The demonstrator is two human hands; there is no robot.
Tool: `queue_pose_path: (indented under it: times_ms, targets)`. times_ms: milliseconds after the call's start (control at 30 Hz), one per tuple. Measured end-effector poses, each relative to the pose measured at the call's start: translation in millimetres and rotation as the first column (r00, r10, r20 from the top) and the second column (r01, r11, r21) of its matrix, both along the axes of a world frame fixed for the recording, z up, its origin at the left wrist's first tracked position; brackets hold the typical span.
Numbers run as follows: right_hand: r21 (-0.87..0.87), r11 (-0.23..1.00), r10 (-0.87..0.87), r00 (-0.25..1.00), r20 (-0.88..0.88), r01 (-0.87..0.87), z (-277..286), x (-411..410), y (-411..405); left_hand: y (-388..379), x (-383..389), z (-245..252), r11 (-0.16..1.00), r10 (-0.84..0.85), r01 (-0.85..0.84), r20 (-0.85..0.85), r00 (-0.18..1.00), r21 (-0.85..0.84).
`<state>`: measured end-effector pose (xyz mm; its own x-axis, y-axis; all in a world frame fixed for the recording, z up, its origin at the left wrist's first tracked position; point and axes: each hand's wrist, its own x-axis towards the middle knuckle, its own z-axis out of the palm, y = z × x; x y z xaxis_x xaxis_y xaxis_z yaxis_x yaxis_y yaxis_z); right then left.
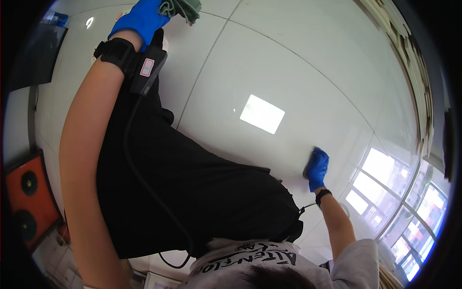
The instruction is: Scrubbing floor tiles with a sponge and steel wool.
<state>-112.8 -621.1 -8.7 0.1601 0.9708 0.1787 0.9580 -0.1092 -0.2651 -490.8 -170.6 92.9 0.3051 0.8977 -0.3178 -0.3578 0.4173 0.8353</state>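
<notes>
My left hand (139,21), in a blue glove, is at the top left and grips a crumpled grey-green cloth (182,9). A black strap with a boxy device (148,70) and a cable sits on that wrist. Farther right, my right hand (318,167), also blue-gloved, is low over the glossy white tiled floor (274,57). Its fingers close on a dark item (308,168), perhaps a pad or cloth, mostly hidden by the hand. A black band (323,195) circles the right wrist.
My black-clad legs (187,180) fill the middle. At the right are windows (418,216) and beige slats (415,68). On the left are a dark screen-like panel (38,54) and an orange panel with dark round shapes (32,195). A bright rectangular reflection lies on the tiles.
</notes>
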Motion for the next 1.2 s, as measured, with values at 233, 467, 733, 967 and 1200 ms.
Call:
queue_pose_path:
  times_ms: [233, 467, 733, 967, 1200]
  targets:
    - [-0.343, 0.919, 0.127, 0.969, -0.212, -0.195, -14, -70, 60, -18, 46, 14, 0.996, -0.087, 0.090, -0.133, 0.987, 0.024]
    - [-0.031, 0.746, 0.666, 0.745, 0.031, -0.665, -22, -138, 139, -12, 37, 2, 0.944, -0.046, 0.187, -0.451, 0.891, 0.273]
    - [-0.126, 0.958, -0.243, 0.963, 0.117, 0.257, -22, 48, -29, -12, 23, 0, 0.908, -0.041, 0.330, -0.730, 0.682, 0.257]
    - [-0.084, 0.001, -1.000, 0.001, -0.001, 0.996, -10, 58, -162, -26, 51, 8, 0.987, -0.140, 0.111, -0.293, 0.946, -0.114]
    - [-0.111, 0.268, -0.937, 0.286, 0.202, 0.957, -36, -13, -145, -57, 83, 30, 0.976, -0.211, 0.211, -0.479, 0.852, -0.055]
